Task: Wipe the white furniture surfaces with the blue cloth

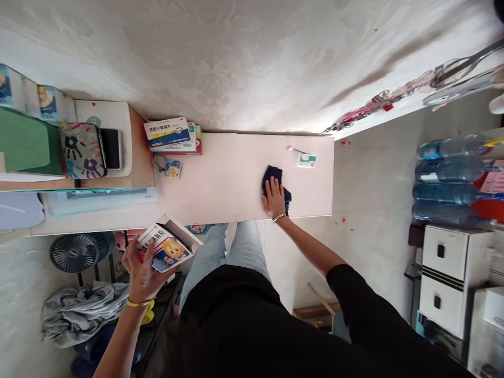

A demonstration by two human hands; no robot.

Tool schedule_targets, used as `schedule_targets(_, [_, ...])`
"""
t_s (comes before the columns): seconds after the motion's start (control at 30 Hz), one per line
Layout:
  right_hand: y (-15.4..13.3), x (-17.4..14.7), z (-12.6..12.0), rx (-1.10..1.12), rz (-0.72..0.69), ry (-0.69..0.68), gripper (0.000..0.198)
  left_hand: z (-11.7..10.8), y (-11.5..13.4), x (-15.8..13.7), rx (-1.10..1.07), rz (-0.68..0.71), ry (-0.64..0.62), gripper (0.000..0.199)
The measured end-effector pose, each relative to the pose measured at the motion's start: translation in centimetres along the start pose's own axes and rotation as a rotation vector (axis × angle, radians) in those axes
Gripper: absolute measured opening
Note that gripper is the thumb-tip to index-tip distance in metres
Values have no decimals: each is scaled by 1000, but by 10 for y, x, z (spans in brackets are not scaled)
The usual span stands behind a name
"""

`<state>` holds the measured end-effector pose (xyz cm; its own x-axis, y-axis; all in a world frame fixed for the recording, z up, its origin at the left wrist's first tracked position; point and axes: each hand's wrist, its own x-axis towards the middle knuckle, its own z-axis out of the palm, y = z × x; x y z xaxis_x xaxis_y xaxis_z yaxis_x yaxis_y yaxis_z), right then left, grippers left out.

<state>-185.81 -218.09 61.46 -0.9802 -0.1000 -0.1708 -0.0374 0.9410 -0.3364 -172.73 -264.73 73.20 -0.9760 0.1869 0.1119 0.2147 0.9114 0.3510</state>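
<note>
In my left hand (144,270) is a small white and blue carton (173,249) with a cartoon lion on its front. Its top flap stands up, and I hold it in front of the table's near edge, to the left of my legs. My right hand (274,198) lies flat on a dark, crumpled cloth (272,174), fingers stretched out, pressing it to the pale tabletop (220,178). Beyond that hand lie a small white and green packet (306,160) and a thin stick with a pink end (290,148).
Medicine boxes (169,134) are stacked against the wall at the back left, with a small blue packet (173,169) before them. A patterned pouch (82,149) and a phone (112,149) rest on a raised shelf. Below left is a fan (74,252); large bottles (449,170) stand right.
</note>
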Motion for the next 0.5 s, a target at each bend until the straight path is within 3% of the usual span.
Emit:
schedule_targets(0.17, [-73, 3, 33, 95, -148, -76, 65, 3, -7, -5, 5, -8, 33, 122])
schedule_targets(0.37, [-166, 3, 69, 231, -419, -187, 64, -2, 0, -12, 10, -44, 43, 121])
schedule_targets(0.5, [-217, 4, 98, 491, -578, -324, 54, -5, 9, -15, 26, -44, 49, 125])
